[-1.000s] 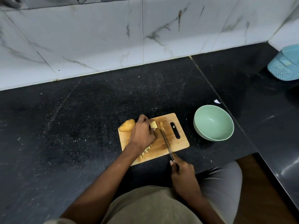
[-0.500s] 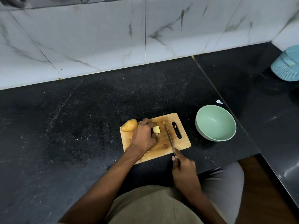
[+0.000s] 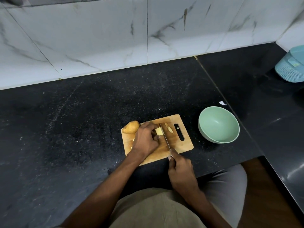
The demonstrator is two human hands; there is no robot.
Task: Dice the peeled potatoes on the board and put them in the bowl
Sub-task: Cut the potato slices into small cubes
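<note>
We're taking the cutting board point(image 3: 184, 146) as landmark: it sits near the front edge of the black surface point(image 3: 82, 120), its near left corner close to that edge, handle slot on the side toward the bowl. One green bowl point(image 3: 218, 127) stands to the right of the board, apart from it, nothing visible inside. Wide open surface left of the board and behind it up to the tiled wall point(image 3: 115, 38); right of the bowl a seam in the surface, then a second slab. One blue container point(image 3: 291, 66) far right of the board, cut by the frame edge. On the board: one whole potato point(image 3: 130, 127) at the far left corner, overhanging the edge; one pale cut potato piece point(image 3: 159, 130) mid-board; a few slivers point(image 3: 169, 129) beside the slot; small bits under our left wrist, count unclear. Our left hand point(image 3: 145, 142), fingers curled, holds the potato piece down. Our right hand point(image 3: 181, 170) grips the handle of one knife point(image 3: 165, 137) off the board's near edge, fingers wrapped round it; blade lies across the board, touching the right face of the piece. One white scrap point(image 3: 222, 103) on the surface behind the bowl.
</note>
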